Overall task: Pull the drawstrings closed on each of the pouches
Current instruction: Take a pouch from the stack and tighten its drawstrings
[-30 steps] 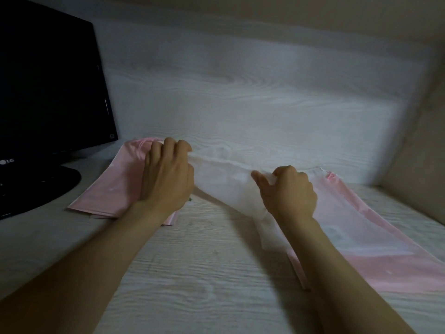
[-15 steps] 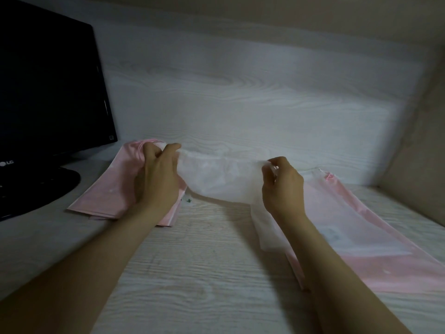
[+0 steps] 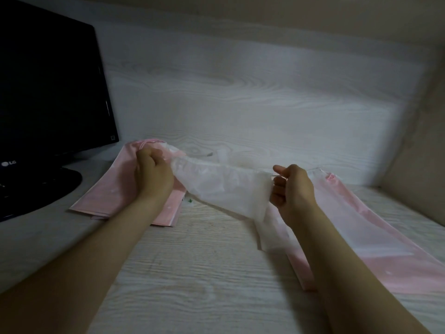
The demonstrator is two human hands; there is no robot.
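Note:
A translucent white pouch (image 3: 224, 186) is stretched above the desk between my two hands, its gathered top edge running from one to the other. My left hand (image 3: 151, 175) is closed on the pouch's left end. At the right end, my right hand (image 3: 292, 189) pinches the drawstring and the pouch's corner. Under my left hand lies a stack of pink pouches (image 3: 103, 196). More pink and white pouches (image 3: 375, 235) lie flat under my right forearm.
A black monitor (image 3: 48, 92) on a round stand (image 3: 36, 189) stands at the left. The pale wood desk (image 3: 204, 273) meets a back wall and a side wall on the right. A small green speck (image 3: 190, 201) lies by the pink stack.
The white pouch has risen off the desk. My hands have moved apart, pulling its top edge taut and bunching it.

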